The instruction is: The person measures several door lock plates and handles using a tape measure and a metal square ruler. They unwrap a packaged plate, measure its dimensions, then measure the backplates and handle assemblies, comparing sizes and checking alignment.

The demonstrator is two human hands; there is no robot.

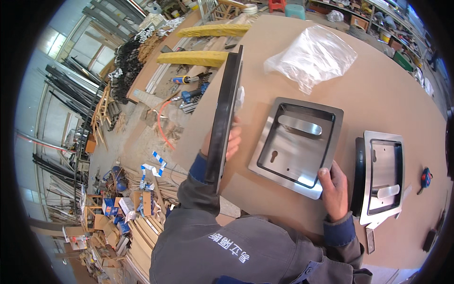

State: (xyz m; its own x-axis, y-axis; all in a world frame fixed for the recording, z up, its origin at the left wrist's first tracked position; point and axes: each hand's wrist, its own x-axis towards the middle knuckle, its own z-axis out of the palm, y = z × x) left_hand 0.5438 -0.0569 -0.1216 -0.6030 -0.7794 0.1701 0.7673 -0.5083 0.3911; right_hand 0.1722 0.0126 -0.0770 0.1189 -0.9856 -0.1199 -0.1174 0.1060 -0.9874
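My left hand [233, 141] is wrapped around a dark, flat panel [225, 113], held upright and seen almost edge-on; its broad face is mostly hidden. My right hand [335, 191] grips the lower right corner of a recessed steel door-handle plate [261, 149], thumb on top and fingers partly out of sight. This plate has a sunken tray, a rounded lever and a keyhole-shaped opening. Just right of that hand lies a second recessed steel handle plate [399, 161], tilted against a dark piece [358, 175].
A crumpled clear plastic bag [314, 57] lies on the brown tabletop [402, 104]. At the right sits a small red-and-blue tape measure [425, 179]. Beyond the left edge are yellow-wrapped bars [194, 58], a blue power tool [191, 96], an orange hose [161, 124] and cardboard boxes [111, 227].
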